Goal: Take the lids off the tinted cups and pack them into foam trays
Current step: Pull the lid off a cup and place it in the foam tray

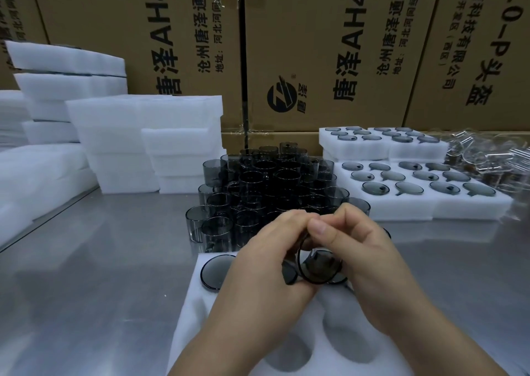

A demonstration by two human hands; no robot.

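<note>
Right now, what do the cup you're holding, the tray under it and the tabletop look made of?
Cup: smoky see-through plastic or glass, glossy; bright glints run along its rim. Tray: white foam, matte, with soft-edged pockets. Tabletop: probably stainless steel, brushed; it gives blurred reflections.

1. bare steel table (pixel 100 261) to the left of the near foam tray (pixel 192 312): open passage.
2. tinted cups (pixel 272 180), stacked: block the way straight ahead.
3. foam stacks (pixel 137 146) close the left, filled trays (pixel 401 206) the right, cardboard boxes (pixel 315 60) the rear.
</note>
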